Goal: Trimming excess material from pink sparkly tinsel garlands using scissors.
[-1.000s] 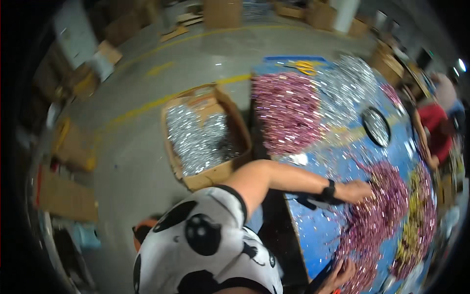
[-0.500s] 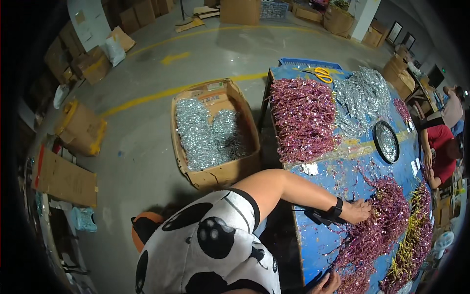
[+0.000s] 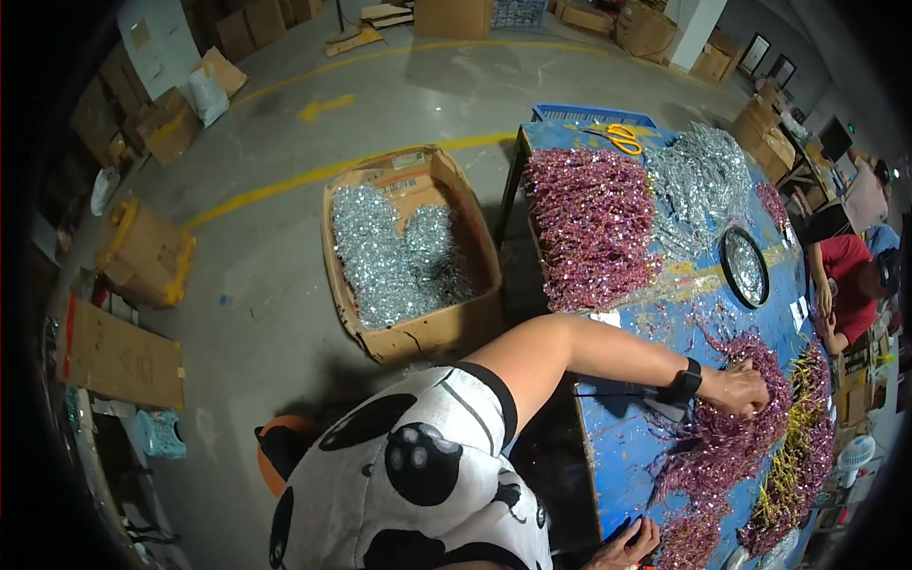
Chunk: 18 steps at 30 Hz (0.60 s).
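Observation:
My left hand (image 3: 739,389) is closed on a bunch of shiny pink tinsel (image 3: 750,432) lying on a blue table (image 3: 617,442). A black band sits on that wrist. Lower in the picture, by the table's near edge, my right hand (image 3: 629,546) has curled fingers and is partly cut off by the frame. Something dark and a bit of orange-red show around its fingers, too little to name. Loose pink strands (image 3: 689,541) lie beside it. Farther along the table, a strip of yellow and pink tinsel (image 3: 784,475) runs next to the bunch.
A thick row of pink tinsel (image 3: 591,228), silver tinsel (image 3: 701,180), yellow-handled scissors (image 3: 624,140) and a round black-rimmed dish (image 3: 745,268) are on the table. An open carton (image 3: 427,332) of silver tinsel stands left of it. A person in red (image 3: 845,285) sits across.
My left hand has moved right and slightly up, from the bunch's near edge onto its middle, and its fingers have closed. My right hand has shifted slightly, away from the strands.

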{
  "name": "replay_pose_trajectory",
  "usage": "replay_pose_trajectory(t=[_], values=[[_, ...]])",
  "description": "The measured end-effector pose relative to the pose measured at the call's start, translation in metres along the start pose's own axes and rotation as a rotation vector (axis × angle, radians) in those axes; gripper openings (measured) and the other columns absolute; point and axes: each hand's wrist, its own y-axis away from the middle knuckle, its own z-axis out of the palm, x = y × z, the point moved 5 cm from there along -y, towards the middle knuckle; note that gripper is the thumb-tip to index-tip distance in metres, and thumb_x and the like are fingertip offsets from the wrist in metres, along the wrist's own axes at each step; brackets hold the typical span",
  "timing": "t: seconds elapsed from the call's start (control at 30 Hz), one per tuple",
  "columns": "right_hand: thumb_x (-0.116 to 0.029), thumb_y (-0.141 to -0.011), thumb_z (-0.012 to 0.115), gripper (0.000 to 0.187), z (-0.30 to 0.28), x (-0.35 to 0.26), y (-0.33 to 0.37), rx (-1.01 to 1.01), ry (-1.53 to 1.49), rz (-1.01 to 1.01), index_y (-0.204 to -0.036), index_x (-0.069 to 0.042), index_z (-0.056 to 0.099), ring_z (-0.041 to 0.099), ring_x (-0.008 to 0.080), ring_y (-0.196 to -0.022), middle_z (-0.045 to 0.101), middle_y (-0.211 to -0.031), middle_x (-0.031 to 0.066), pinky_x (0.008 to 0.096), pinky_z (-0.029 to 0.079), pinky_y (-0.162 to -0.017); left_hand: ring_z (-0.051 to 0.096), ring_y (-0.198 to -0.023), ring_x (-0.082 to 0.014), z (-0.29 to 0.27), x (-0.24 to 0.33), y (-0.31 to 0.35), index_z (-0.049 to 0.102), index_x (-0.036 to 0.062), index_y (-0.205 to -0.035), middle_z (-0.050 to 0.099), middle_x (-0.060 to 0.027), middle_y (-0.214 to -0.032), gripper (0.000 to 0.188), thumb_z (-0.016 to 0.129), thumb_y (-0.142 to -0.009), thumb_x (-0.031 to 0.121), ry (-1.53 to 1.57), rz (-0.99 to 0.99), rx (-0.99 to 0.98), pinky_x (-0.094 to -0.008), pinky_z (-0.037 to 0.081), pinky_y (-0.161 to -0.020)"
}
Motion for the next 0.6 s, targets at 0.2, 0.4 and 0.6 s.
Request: replay_pose_trajectory(t=[0.2,0.4,0.6], values=[[-0.010,-0.085,0.074,0.015,0.006,0.009,0.006,0.000,0.143,-0.160,-0.094,0.000,0.067,0.061,0.0314,-0.097,0.065,-0.099,0.0158,0.0416,0.052,-0.084,0.066,-0.079,-0.0283,-0.078,0.042,-0.050,0.069,0.0078,-0.084,0.069,-0.0110,-0.080,0.013,0.068,-0.073,0.015,0.460,-0.172,0.339,-0.0418,0.044,-0.080],[-0.010,-0.085,0.073,0.014,0.001,0.009,0.006,-0.014,0.115,-0.078,-0.094,-0.001,0.068,0.061,0.0313,-0.096,0.065,-0.099,0.0158,0.0421,0.052,-0.084,0.064,-0.078,-0.0326,-0.072,0.019,-0.060,0.063,-0.0001,-0.081,0.065,-0.0157,-0.081,0.013,0.065,-0.075,0.011,0.265,-0.125,0.159,-0.0400,0.051,-0.071],[-0.011,-0.087,0.071,0.013,0.004,0.010,-0.001,-0.006,0.004,0.103,-0.093,0.001,0.069,0.061,0.0321,-0.094,0.065,-0.099,0.0167,0.0418,0.051,-0.084,0.065,-0.084,-0.0335,-0.115,0.038,-0.069,0.064,0.0024,-0.091,0.065,-0.0161,-0.085,0.017,0.062,-0.080,0.015,0.301,-0.020,0.444,-0.0414,0.050,-0.075]])
